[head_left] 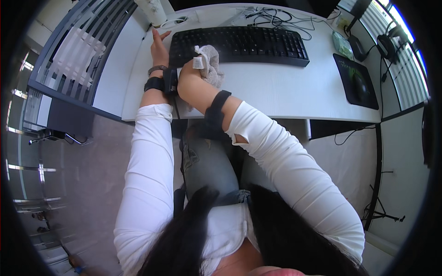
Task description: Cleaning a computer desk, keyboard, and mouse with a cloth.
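Observation:
My right hand (189,78) is bent inward at the wrist over the desk, closed on a greyish-beige cloth (212,69) with a white tag. Folds of the cloth stick out beyond the hand, just below the left part of a black keyboard (239,43). Most of the right fingers are hidden behind the hand and wrist. My left hand (159,50) rests on its side beside the keyboard's left end, holding nothing, with fingers apart. Dark straps circle both wrists, and the left one carries a small black box (171,81).
On the white desk (276,92), a black mouse (361,87) lies on a dark mouse pad (352,73) at the right. Tangled cables (281,20) lie behind the keyboard. A green-and-white packet (343,45) sits at the back right. A partition (108,83) borders the left.

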Available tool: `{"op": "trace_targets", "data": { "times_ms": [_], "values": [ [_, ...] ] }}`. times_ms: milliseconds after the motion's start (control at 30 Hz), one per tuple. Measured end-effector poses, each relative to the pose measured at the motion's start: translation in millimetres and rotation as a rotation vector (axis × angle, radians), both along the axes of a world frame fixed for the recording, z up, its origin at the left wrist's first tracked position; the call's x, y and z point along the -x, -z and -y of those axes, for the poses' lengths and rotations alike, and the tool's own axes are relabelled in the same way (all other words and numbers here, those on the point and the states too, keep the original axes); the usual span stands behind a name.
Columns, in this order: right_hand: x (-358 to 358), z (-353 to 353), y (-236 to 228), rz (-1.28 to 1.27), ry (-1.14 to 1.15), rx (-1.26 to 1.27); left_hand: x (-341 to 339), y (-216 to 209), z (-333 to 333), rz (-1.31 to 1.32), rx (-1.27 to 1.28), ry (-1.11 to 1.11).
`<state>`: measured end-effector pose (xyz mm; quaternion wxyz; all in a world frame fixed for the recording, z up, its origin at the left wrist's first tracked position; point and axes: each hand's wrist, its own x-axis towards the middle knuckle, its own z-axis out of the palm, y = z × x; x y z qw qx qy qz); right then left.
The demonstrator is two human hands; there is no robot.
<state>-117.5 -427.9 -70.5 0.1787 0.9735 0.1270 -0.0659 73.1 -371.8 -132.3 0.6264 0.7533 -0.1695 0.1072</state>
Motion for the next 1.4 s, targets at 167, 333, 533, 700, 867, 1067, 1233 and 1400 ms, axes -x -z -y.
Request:
{"op": "trace_targets", "data": {
  "times_ms": [167, 333, 533, 700, 867, 1067, 1233, 1400],
  "values": [
    [15, 4, -3, 0.037, -0.097, -0.023, 0, -5, -11, 0.036, -0.031, -0.031],
    [19, 6, -4, 0.065, -0.19, -0.031, 10, -8, -4, 0.014, -0.099, -0.052],
    [17, -1, 0, 0.086, -0.193, -0.001, 16, -7, -2, -0.011, -0.123, 0.01],
    [11, 0, -5, -0.046, -0.143, 0.015, 17, -7, -2, 0.008, -0.141, 0.003],
    [12, -2, 9, 0.029, -0.181, -0.02, 8, -5, -13, 0.037, -0.129, -0.073],
    [18, 3, 25, 0.188, -0.219, -0.107, 9, -6, -17, 0.123, -0.203, -0.11],
    [5, 0, 23, 0.103, -0.042, -0.018, 12, -7, -11, 0.108, -0.124, -0.2],
    [-10, -10, 22, -0.009, 0.217, 0.13, 5, -5, -24, 0.075, -0.181, -0.301]
  ]
}}
